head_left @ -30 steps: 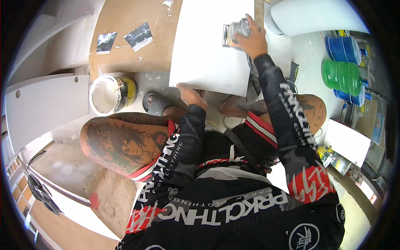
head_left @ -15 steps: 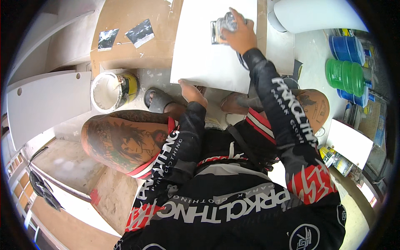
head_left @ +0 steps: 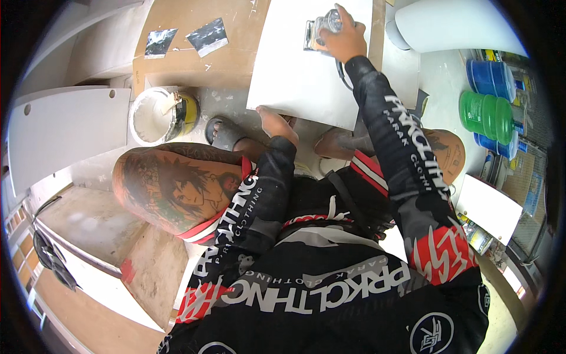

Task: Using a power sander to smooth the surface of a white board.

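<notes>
A flat white board extends away in front of me over brown cardboard. On its far part, my right hand is wrapped over a small electric palm sander with a squarish base and rounded top. A dark cord hangs from beneath that hand. At the board's near left corner, my left hand grips the edge, its thumb side uppermost; the fingers underneath are partly hidden.
Two dark grey-and-white sheets lie on the cardboard. Left of my sandalled foot stands a bucket with whitish residue. A white panel is farther left. Large blue bottles and a green bottle line the right, near a white cylinder.
The whole view has shifted slightly. The sander stays at nearly the same spot on the board under my right hand, and my left hand keeps its place at the corner.
</notes>
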`<act>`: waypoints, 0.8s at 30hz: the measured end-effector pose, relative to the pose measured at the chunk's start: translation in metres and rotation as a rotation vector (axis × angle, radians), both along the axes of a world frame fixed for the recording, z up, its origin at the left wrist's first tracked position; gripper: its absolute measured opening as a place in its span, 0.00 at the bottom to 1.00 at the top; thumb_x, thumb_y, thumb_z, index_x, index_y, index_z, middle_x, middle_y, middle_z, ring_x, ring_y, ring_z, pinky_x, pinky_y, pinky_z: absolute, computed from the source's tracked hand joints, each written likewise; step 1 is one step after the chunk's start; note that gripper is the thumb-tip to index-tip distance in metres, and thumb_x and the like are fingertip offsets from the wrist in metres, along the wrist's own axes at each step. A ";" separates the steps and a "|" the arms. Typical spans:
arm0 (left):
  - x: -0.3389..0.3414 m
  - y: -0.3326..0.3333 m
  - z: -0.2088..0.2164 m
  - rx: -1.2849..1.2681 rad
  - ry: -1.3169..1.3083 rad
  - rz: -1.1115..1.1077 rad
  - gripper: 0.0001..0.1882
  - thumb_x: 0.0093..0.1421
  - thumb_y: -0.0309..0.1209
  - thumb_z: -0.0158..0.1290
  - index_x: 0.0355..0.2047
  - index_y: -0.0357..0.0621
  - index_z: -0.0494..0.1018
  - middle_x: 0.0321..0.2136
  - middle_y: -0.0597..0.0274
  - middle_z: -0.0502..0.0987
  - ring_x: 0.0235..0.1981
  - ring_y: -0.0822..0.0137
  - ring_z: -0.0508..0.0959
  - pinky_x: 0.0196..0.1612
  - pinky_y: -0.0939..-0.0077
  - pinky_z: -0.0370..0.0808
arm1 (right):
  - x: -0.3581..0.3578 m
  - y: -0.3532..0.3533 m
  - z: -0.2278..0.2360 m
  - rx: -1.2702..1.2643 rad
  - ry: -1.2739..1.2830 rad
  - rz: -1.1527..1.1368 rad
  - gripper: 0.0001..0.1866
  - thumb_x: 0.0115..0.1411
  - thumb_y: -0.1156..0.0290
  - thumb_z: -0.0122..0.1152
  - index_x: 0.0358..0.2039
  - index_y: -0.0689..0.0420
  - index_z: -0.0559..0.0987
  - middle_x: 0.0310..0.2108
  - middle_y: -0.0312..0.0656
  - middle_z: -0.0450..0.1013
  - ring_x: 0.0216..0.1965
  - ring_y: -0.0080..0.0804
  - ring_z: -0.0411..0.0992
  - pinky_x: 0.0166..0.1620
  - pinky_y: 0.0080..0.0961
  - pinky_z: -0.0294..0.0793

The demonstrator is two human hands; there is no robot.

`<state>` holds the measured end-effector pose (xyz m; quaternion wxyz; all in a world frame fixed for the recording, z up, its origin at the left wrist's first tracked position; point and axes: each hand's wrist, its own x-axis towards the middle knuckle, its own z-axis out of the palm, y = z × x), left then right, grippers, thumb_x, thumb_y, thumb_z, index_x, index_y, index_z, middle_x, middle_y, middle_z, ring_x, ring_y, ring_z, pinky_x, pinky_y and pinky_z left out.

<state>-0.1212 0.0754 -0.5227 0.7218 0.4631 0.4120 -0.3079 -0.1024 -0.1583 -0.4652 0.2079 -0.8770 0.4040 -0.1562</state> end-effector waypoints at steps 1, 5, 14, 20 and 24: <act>0.000 0.000 0.001 -0.014 0.023 0.024 0.36 0.71 0.60 0.35 0.63 0.44 0.66 0.57 0.57 0.72 0.50 0.57 0.74 0.51 0.54 0.72 | 0.000 -0.003 -0.001 -0.003 0.001 -0.005 0.46 0.53 0.50 0.67 0.72 0.33 0.58 0.59 0.60 0.63 0.55 0.59 0.71 0.60 0.41 0.72; 0.003 0.001 0.005 -0.036 0.044 0.011 0.36 0.70 0.61 0.34 0.63 0.45 0.66 0.57 0.57 0.72 0.51 0.56 0.74 0.52 0.54 0.71 | -0.006 0.007 0.002 -0.008 0.040 -0.012 0.46 0.52 0.51 0.68 0.71 0.33 0.59 0.58 0.60 0.64 0.55 0.59 0.71 0.60 0.40 0.72; 0.004 0.000 0.001 -0.018 -0.005 -0.001 0.36 0.70 0.61 0.33 0.61 0.44 0.67 0.55 0.57 0.74 0.49 0.58 0.74 0.51 0.57 0.71 | -0.124 0.112 0.037 0.138 -0.005 0.225 0.44 0.55 0.61 0.69 0.71 0.35 0.60 0.54 0.59 0.63 0.49 0.61 0.74 0.52 0.47 0.77; 0.001 -0.006 0.004 0.011 -0.003 0.068 0.34 0.71 0.60 0.34 0.57 0.43 0.70 0.51 0.57 0.74 0.46 0.61 0.74 0.48 0.62 0.73 | -0.166 0.108 0.036 0.166 0.051 0.019 0.44 0.55 0.61 0.71 0.70 0.36 0.61 0.54 0.61 0.63 0.51 0.63 0.72 0.55 0.49 0.75; -0.001 -0.009 0.003 0.050 -0.037 0.013 0.32 0.71 0.58 0.35 0.56 0.44 0.70 0.50 0.58 0.75 0.47 0.61 0.74 0.48 0.61 0.73 | -0.153 0.051 0.021 0.087 -0.028 -0.052 0.45 0.53 0.60 0.71 0.70 0.35 0.61 0.55 0.60 0.63 0.51 0.62 0.73 0.55 0.48 0.76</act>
